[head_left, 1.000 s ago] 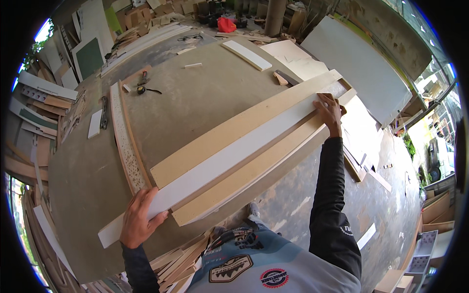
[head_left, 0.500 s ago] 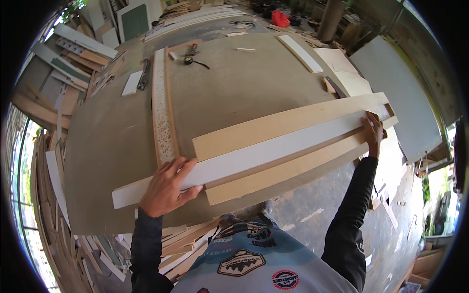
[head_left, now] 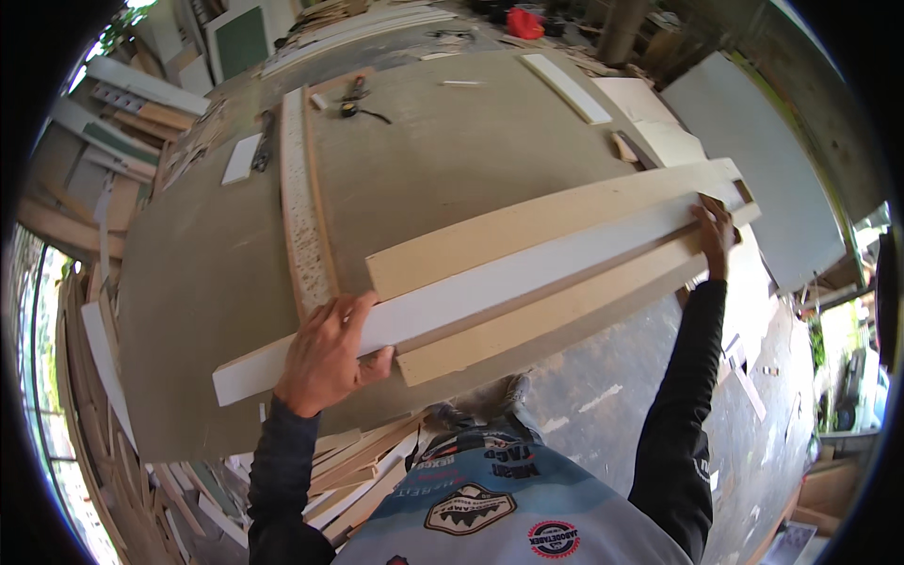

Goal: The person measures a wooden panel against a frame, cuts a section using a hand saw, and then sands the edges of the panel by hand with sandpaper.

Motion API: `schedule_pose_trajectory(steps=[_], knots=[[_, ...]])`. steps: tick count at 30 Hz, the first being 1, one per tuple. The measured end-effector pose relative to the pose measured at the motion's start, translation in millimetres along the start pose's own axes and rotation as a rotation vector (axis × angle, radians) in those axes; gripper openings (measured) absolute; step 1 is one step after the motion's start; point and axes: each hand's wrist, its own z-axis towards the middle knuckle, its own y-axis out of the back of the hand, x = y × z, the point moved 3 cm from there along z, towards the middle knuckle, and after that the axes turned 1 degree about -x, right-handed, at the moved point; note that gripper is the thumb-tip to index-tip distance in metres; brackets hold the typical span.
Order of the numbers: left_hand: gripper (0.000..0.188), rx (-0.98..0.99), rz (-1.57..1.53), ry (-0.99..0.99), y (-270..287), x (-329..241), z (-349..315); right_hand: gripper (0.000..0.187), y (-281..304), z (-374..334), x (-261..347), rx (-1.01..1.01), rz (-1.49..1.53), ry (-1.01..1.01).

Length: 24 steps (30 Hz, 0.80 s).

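A long white board (head_left: 527, 270) lies at a slant between two beige wooden strips, the far strip (head_left: 556, 215) and the near strip (head_left: 527, 331). Its left end sticks out well past them. My left hand (head_left: 325, 358) grips the board just beyond the strips' left ends, fingers over the far edge and thumb toward the near side. At the other end my right hand (head_left: 718, 234) is curled around the white board's right end, close to a short crosspiece joining the strips. The fingertips of my right hand are partly hidden.
The large brownish work table (head_left: 207, 282) carries a speckled panel strip (head_left: 303, 188), a tape measure (head_left: 349, 109), a small white piece (head_left: 242, 158), a white strip (head_left: 567, 89) and a handsaw with a wooden handle (head_left: 622, 146). Scrap wood (head_left: 348, 480) lies on the floor below.
The view has shifted slightly, so the tabletop things sit a little further left and up. Both hands keep their hold, and the left hand appears slightly more turned over the board.
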Motion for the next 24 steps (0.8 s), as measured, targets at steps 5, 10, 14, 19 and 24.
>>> schedule_pose_trajectory(steps=[5,10,14,19,24], knots=[[0.058,0.121,0.026,0.038,4,0,-3,0.042,-5,1,15,0.064,0.115,-0.013],[0.069,0.049,0.212,0.067,57,-22,-41,0.042,12,-18,53,-0.043,0.504,-0.003],[0.076,-0.148,0.304,0.003,80,-53,-77,0.046,58,-56,70,-0.468,0.816,0.126],[0.081,-0.542,0.111,0.047,31,-146,-65,0.058,67,-148,112,-0.278,1.183,0.152],[0.084,-0.87,-0.359,0.105,-88,-276,0,0.053,115,-239,190,0.48,1.233,0.358]])
